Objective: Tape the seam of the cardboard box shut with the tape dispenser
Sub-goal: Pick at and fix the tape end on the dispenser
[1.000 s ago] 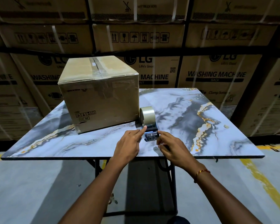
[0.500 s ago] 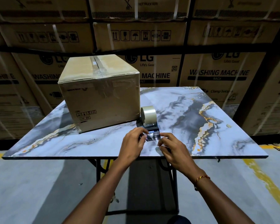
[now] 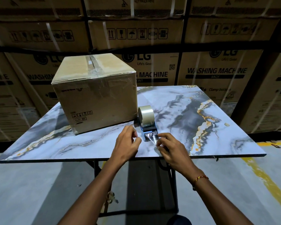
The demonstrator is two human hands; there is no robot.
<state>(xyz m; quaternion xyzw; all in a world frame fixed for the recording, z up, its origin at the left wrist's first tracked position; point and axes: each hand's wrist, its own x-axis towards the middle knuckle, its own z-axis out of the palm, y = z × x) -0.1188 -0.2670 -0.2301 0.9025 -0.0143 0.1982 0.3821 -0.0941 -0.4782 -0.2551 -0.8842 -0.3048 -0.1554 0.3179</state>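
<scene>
Tape dispenser [image 3: 147, 125] stands near table [image 3: 217, 148] front edge, just beside cardboard box [image 3: 94, 95] (box toward back-left corner). Left hand [image 3: 128, 143] pinches dispenser side; right hand [image 3: 170, 148] grips loose tape end. Seam [image 3: 92, 62] runs front-to-back, up-left of both hands; left hand nearer.

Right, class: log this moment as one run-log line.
phase: freeing tape end | left hand: beside tape dispenser | right hand: pinching tape end | cardboard box: on table
</scene>
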